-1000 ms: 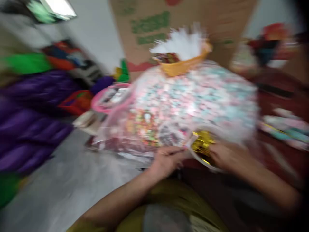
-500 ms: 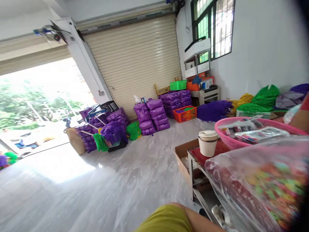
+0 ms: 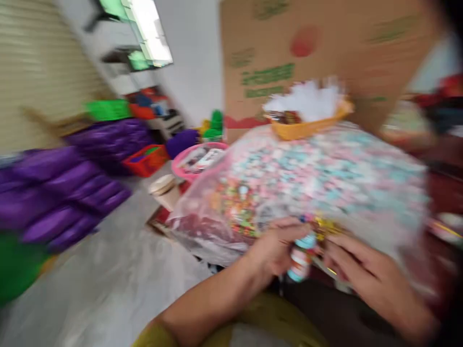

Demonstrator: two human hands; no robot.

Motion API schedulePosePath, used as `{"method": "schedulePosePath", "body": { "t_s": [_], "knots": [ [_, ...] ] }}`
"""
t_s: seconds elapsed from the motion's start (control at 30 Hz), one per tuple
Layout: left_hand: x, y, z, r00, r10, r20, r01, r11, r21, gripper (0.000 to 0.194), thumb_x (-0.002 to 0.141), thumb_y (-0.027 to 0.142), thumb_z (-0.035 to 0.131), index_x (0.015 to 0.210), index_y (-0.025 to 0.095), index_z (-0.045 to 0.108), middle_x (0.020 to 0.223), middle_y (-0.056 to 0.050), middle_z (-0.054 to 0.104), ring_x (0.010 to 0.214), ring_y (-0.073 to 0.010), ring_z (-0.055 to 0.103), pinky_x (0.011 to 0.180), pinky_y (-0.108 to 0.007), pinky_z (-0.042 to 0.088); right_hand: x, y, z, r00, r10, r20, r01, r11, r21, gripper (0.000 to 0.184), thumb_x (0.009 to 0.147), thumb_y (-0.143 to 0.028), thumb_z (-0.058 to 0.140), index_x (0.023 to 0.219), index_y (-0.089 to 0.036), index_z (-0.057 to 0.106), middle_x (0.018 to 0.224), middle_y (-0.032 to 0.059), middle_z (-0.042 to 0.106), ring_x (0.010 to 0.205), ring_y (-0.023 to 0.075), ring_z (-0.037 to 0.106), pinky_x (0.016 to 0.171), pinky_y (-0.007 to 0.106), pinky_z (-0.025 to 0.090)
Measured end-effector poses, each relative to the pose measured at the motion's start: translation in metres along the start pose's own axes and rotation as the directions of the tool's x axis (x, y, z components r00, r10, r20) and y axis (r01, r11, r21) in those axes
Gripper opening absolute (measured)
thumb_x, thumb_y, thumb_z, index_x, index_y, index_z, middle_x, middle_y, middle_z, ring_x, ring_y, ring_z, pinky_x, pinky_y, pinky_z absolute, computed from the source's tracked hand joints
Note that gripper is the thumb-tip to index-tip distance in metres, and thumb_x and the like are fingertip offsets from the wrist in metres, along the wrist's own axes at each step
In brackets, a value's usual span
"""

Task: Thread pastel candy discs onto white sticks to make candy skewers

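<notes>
My left hand (image 3: 277,246) is closed near the table's front edge, with a small light-blue and white piece (image 3: 301,260) at its fingers. Blur hides what exactly that piece is. Opposite it, my right hand (image 3: 363,265) has its fingers bent together beside shiny gold strips (image 3: 325,227), which lie between the two hands. Whether the fingers pinch one of these is hard to make out. Behind both hands spreads a clear plastic sheet or bag (image 3: 202,231) with many small pink, white and light-blue pieces (image 3: 300,168). Orange and green pieces (image 3: 237,205) lie at its left.
An orange basket (image 3: 307,129) with white strips stands at the back, before a large cardboard box (image 3: 260,48). To the left are a pink basin (image 3: 177,166) with packets and a paper cup (image 3: 166,190). Purple packages (image 3: 72,183) and an orange crate (image 3: 150,161) stand on the floor.
My view has swung right and down from the room to the table. Both hands, out of view before, now show above the pieces.
</notes>
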State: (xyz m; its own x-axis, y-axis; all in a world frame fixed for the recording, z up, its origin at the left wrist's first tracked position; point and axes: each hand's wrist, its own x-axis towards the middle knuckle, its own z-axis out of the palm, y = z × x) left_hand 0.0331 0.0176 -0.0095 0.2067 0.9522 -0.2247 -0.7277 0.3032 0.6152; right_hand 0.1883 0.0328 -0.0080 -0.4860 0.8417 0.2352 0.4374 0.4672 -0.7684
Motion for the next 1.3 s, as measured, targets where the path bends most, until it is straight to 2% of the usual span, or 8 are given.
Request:
{"method": "schedulePosePath", "body": {
  "t_s": [0.17, 0.33, 0.47, 0.67, 0.83, 1.0, 1.17, 1.3],
  "knots": [
    [0.006, 0.008, 0.000, 0.997, -0.050, 0.051, 0.046, 0.996, 0.070, 0.026, 0.056, 0.030, 0.078, 0.068, 0.012, 0.063, 0.058, -0.004, 0.062, 0.051, -0.0102, 0.056, 0.049, -0.020, 0.042, -0.006, -0.003, -0.016, 0.950, 0.311, 0.035, -0.311, 0.926, 0.213, 0.036, 0.087, -0.036, 0.042, 0.057, -0.018, 0.050, 0.050, -0.0025, 0.050, 0.044, 0.0079, 0.044, 0.045, 0.021, 0.035],
    [0.006, 0.003, 0.008, 0.995, -0.093, 0.045, 0.086, 0.987, 0.136, 0.024, 0.056, 0.027, 0.078, 0.069, 0.011, 0.067, 0.068, -0.004, 0.065, 0.052, -0.0096, 0.056, 0.049, -0.021, 0.044, -0.011, 0.000, -0.019, 0.956, 0.246, 0.160, -0.276, 0.939, 0.206, 0.032, 0.087, -0.032, 0.042, 0.060, -0.017, 0.053, 0.056, -0.0012, 0.053, 0.050, 0.0087, 0.046, 0.048, 0.021, 0.036],
    [0.005, -0.004, 0.013, 0.997, 0.003, -0.080, 0.014, 0.977, 0.211, 0.027, 0.054, 0.030, 0.079, 0.069, 0.011, 0.066, 0.057, -0.001, 0.061, 0.042, -0.0075, 0.051, 0.041, -0.020, 0.041, -0.009, 0.002, -0.009, 0.989, 0.130, 0.065, -0.143, 0.952, 0.269, 0.019, 0.084, -0.033, 0.048, 0.083, -0.017, 0.059, 0.077, 0.0021, 0.060, 0.073, 0.0133, 0.054, 0.065, 0.024, 0.045],
    [0.002, -0.011, 0.011, 0.976, 0.070, -0.204, -0.005, 0.953, 0.303, 0.033, 0.055, 0.036, 0.079, 0.071, 0.012, 0.064, 0.041, 0.006, 0.047, 0.028, -0.0021, 0.032, 0.027, -0.014, 0.025, -0.007, 0.001, 0.027, 0.942, 0.324, -0.091, -0.247, 0.848, 0.469, 0.026, 0.081, -0.039, 0.050, 0.073, -0.016, 0.058, 0.050, -0.0047, 0.043, 0.045, 0.0082, 0.039, 0.042, 0.021, 0.035],
    [0.001, -0.006, 0.009, 0.981, 0.040, -0.191, 0.032, 0.931, 0.363, 0.037, 0.061, 0.043, 0.074, 0.081, 0.013, 0.063, 0.043, 0.005, 0.047, 0.031, -0.0044, 0.035, 0.028, -0.015, 0.026, -0.016, -0.002, 0.008, 0.919, 0.209, -0.335, -0.113, 0.953, 0.282, 0.018, 0.081, -0.032, 0.053, 0.077, -0.017, 0.062, 0.067, 0.0008, 0.058, 0.061, 0.0119, 0.051, 0.056, 0.023, 0.042],
    [0.000, -0.006, 0.010, 0.980, -0.028, -0.195, 0.113, 0.892, 0.437, 0.036, 0.062, 0.046, 0.072, 0.078, 0.016, 0.060, 0.040, 0.010, 0.034, 0.030, -0.0012, 0.023, 0.029, -0.013, 0.015, -0.014, -0.019, -0.008, 0.996, -0.032, -0.086, 0.040, 0.995, 0.087, 0.023, 0.086, -0.025, 0.043, 0.067, -0.018, 0.053, 0.058, -0.0020, 0.052, 0.054, 0.0091, 0.046, 0.053, 0.021, 0.037],
    [-0.010, -0.007, 0.004, 0.987, -0.070, -0.144, 0.135, 0.849, 0.512, 0.032, 0.069, 0.040, 0.065, 0.091, 0.017, 0.063, 0.042, 0.009, 0.038, 0.031, -0.0037, 0.028, 0.030, -0.015, 0.020, -0.002, -0.015, 0.003, 0.994, 0.109, -0.028, -0.108, 0.993, 0.040, 0.031, 0.085, -0.028, 0.042, 0.055, -0.018, 0.041, 0.050, -0.0045, 0.041, 0.049, 0.0076, 0.037, 0.048, 0.020, 0.030],
    [-0.014, -0.009, -0.003, 0.998, -0.010, -0.066, 0.046, 0.816, 0.576, 0.033, 0.072, 0.041, 0.063, 0.095, 0.017, 0.065, 0.044, 0.006, 0.045, 0.034, -0.0050, 0.035, 0.034, -0.016, 0.027, 0.000, -0.010, 0.010, 0.985, 0.120, -0.127, -0.120, 0.993, 0.006, 0.031, 0.082, -0.027, 0.045, 0.053, -0.019, 0.035, 0.049, -0.0054, 0.034, 0.048, 0.0073, 0.032, 0.047, 0.021, 0.027]
  ]
}}
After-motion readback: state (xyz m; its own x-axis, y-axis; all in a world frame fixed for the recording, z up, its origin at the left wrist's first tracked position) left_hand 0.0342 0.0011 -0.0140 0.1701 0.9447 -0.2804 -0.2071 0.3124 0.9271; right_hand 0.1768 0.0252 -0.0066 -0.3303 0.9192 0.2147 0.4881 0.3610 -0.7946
